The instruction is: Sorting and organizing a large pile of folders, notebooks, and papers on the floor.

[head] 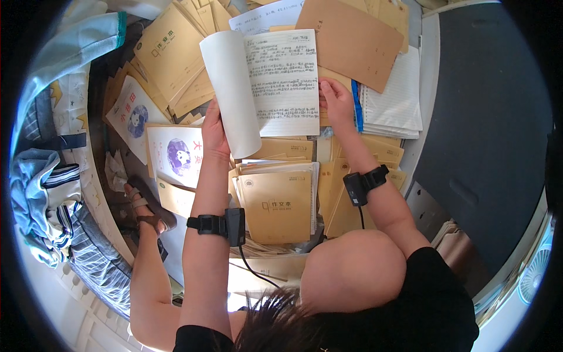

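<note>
An exercise book point(286, 83) lies open in front of me, its ruled page covered in handwriting. Its left-hand leaves point(231, 94) curl over as a blank white roll, and my left hand point(215, 132) grips them from the left side. At the right edge of the written page, my right hand point(336, 105) pinches the paper between thumb and curled fingers. Just below the book rests a stack of tan composition books point(277, 207). Beyond my right hand lies a brown cardboard cover point(352, 44), tilted over other papers.
Tan exercise books point(171, 57) lie piled at the upper left, near white panda-printed booklets point(176, 156). White ruled paper point(391, 94) sits at the right, beside a dark panel point(488, 110). Clothes point(39, 198) hang over the left edge. My sandalled foot point(149, 207) is at lower left.
</note>
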A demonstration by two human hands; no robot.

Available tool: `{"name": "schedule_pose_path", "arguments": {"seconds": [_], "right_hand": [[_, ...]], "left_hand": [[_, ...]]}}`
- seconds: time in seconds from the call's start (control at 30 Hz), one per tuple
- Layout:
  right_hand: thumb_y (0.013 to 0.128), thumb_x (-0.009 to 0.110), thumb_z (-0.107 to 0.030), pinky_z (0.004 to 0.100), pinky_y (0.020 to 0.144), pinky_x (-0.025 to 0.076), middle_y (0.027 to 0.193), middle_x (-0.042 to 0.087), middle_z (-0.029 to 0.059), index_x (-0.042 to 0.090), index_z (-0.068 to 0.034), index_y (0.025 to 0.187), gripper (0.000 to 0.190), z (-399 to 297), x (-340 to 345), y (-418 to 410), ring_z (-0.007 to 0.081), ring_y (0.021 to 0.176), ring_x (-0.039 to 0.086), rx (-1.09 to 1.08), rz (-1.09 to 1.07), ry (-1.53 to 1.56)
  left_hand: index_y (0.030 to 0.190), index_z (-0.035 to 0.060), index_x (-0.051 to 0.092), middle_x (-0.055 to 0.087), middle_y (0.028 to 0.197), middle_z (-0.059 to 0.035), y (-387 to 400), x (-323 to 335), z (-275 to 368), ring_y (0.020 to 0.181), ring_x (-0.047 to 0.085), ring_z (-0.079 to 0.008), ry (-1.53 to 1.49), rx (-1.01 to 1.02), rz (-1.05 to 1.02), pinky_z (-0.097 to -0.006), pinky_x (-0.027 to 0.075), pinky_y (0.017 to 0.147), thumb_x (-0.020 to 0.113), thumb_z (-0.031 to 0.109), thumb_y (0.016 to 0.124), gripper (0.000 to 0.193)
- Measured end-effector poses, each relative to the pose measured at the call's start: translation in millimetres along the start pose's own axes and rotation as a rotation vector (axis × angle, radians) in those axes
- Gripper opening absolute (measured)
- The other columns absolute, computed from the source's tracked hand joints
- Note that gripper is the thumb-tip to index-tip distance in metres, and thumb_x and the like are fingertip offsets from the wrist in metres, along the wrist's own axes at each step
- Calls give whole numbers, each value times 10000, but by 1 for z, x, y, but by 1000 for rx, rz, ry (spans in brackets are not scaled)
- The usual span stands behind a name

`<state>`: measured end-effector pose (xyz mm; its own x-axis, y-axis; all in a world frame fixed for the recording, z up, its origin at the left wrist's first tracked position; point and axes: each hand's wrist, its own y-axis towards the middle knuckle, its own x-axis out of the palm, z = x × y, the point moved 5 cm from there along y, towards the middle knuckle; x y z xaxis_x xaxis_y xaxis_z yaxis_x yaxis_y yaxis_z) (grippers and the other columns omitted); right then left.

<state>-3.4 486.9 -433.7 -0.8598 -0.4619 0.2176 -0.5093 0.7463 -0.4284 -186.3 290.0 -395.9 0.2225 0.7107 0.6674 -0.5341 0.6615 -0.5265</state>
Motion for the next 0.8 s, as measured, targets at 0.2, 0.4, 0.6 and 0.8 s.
{"name": "schedule_pose_path", "arguments": {"seconds": [0.2,0.4,0.6,0.8], "right_hand": [[951,532,-165,183,603,488,937,645,25,607,10,1062,220,-3,-2,0,69,773,605,-10,-17,-4],[950,526,-162,224,705,522,1023,646,48,597,-5,1088,221,-3,0,-1,118,888,630,116,-42,87],[943,530,-143,236,734,525,1028,644,48,601,-7,1072,201,-1,-6,1,122,897,629,101,-32,63],[938,520,-103,222,706,518,988,649,39,602,-18,1074,180,-2,-3,0,95,852,618,121,-29,7]], "left_hand": [[1180,32,540,636,1053,-109,-2,9,-2,925,638,-216,-50,-10,-39,-360,558,797,460,256,971,317],[1180,22,536,631,1058,-113,3,-7,0,916,639,-218,102,29,-25,-352,558,787,459,225,966,305],[1203,0,522,623,1084,-128,3,-4,9,931,635,-216,69,18,6,-343,552,804,456,198,962,319],[1106,5,583,657,1019,-106,5,-14,20,889,650,-175,186,52,5,-306,550,795,464,186,967,256]]}}
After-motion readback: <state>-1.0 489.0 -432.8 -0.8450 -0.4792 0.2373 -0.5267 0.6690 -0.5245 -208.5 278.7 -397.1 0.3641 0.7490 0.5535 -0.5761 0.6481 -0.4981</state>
